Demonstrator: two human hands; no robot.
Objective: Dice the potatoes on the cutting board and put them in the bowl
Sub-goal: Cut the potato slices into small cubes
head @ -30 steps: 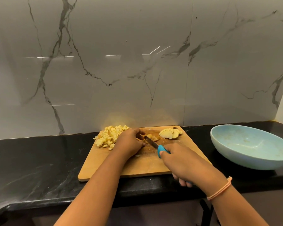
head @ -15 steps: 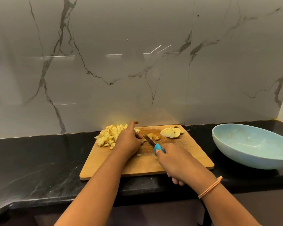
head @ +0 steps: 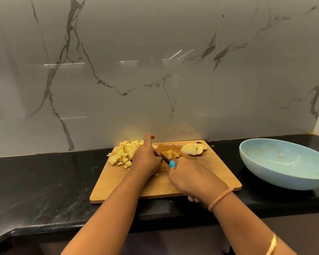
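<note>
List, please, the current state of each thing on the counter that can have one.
cutting board: lying flat, in use
knife: held, blade down among cut pieces
right hand: grips the knife handle
left hand: on the board beside the blade; grasp hidden
diced potato: heaped at the board's far left
potato slices: fanned, not yet diced
bowl: upright, no potato inside
</note>
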